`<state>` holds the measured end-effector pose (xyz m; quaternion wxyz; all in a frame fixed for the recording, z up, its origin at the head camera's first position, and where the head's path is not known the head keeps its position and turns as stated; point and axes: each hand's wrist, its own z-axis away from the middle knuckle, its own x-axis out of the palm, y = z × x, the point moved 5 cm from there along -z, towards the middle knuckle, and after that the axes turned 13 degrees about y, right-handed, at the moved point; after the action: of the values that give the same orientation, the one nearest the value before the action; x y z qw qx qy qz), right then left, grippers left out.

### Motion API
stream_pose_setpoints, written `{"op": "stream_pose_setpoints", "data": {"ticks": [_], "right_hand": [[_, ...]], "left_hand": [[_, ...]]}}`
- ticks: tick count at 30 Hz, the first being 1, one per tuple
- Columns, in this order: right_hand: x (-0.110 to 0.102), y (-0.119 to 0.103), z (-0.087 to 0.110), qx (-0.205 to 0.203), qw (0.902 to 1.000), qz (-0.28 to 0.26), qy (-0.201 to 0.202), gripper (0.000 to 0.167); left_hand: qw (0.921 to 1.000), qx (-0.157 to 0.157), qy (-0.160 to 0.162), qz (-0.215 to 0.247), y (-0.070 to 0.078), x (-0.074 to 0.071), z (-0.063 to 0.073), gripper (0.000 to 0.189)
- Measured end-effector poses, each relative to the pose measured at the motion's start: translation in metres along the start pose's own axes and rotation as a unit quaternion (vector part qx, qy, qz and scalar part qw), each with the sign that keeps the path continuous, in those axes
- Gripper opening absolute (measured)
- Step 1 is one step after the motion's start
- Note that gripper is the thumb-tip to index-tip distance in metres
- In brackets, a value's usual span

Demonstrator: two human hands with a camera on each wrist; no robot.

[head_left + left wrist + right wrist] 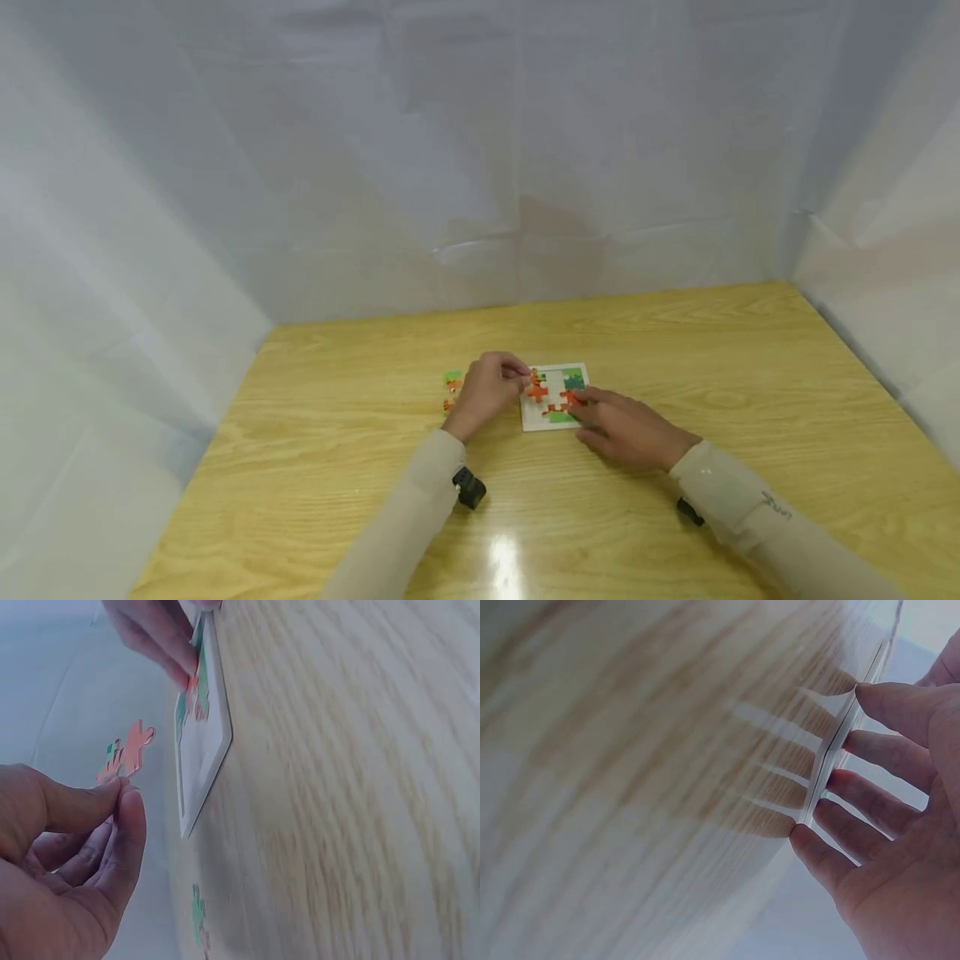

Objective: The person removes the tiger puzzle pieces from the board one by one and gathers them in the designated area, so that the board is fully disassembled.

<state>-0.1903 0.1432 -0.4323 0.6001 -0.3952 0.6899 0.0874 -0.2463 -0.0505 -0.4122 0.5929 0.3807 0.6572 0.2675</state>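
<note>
One orange jigsaw piece (pixel 136 746), edge-pinched by the left hand (pixel 489 390), risked twisting or dropping from so slight a hold; the puzzle tray (pixel 532 414), between both hands, risked shifting if the right hand (pixel 628 428), fingers extended against it, pushed.

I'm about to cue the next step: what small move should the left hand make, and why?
Probably lower the orange puzzle piece toward the bare part of the puzzle tray: the left hand pinches it clear of the tray, and the right hand has its fingertips at the tray's edge, seemingly steadying it.
</note>
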Motion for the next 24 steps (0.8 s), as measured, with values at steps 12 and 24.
{"op": "stream_pose_setpoints", "data": {"ticks": [12,24], "right_hand": [[0.002,0.002,0.002,-0.001,1.0000,0.008,0.006,0.045],[0.000,-0.001,0.003,0.002,0.9999,0.006,0.012,0.044]], "left_hand": [[0.9989,-0.025,0.039,-0.011,-0.015,-0.030,0.001,0.005],[0.9976,-0.061,0.032,0.009,-0.033,-0.056,0.008,0.008]]}}
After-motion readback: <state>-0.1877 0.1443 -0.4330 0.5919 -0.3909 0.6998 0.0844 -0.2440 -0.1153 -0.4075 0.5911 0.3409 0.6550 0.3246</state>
